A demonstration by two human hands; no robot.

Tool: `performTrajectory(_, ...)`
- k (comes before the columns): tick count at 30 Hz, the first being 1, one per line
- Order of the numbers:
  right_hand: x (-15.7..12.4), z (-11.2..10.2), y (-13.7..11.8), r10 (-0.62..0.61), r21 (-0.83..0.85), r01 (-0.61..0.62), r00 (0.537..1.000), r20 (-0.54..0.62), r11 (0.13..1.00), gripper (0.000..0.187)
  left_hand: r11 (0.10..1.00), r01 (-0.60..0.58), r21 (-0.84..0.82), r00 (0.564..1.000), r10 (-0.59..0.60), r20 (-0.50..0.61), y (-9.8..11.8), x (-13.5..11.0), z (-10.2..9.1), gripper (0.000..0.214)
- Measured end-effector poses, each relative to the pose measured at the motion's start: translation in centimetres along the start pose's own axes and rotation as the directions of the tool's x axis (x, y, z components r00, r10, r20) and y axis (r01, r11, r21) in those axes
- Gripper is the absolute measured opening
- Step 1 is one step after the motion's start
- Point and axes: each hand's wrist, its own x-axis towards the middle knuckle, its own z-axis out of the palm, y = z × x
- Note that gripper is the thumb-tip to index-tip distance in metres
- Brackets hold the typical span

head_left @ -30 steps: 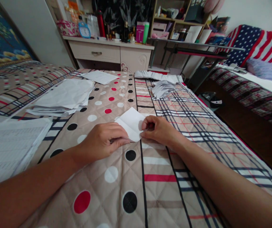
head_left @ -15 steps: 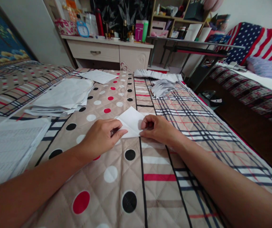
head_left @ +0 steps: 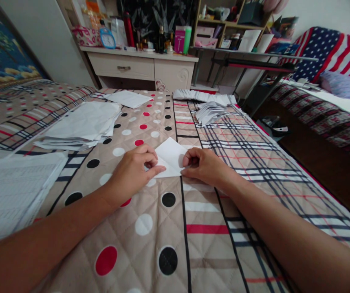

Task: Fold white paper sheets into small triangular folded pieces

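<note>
A small white sheet of paper (head_left: 170, 156), folded and with a pointed top, lies on the patterned bedspread (head_left: 150, 252) between my hands. My left hand (head_left: 139, 165) pinches its left edge, thumb in front and fingers curled behind. At the opposite edge, my right hand (head_left: 201, 165) grips the right corner between thumb and curled fingers. A diagonal crease runs across the paper's face. Parts of both side corners are hidden by my fingers.
To the left lie a stack of white paper (head_left: 81, 122) and printed sheets (head_left: 12, 191). Farther off are a flat white sheet (head_left: 128, 98), a pile of folded papers (head_left: 210, 112) and a long white bundle (head_left: 203, 96). A drawer cabinet (head_left: 122, 67) stands beyond the bed.
My left fingers have lifted and shifted slightly at the paper's left edge. My right hand keeps its grip, and the paper stays nearly in place.
</note>
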Motion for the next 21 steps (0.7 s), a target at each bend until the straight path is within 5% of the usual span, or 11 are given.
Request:
performTrajectory(8, -0.03, -0.05, 0.13, -0.003, -0.026, 0.003, 1.000, -0.003, 1.000, 0.014, 0.987, 0.156, -0.048, 0.988, -0.155, 0.019, -0.30, 0.39, 0.05, 0.026)
performTrajectory(21, 0.03, -0.06, -0.20, -0.002, -0.064, 0.001, 1.000, -0.013, 0.998, 0.013, 0.981, 0.190, -0.028, 0.978, -0.187, 0.094, -0.11, 0.59, -0.01, 0.024)
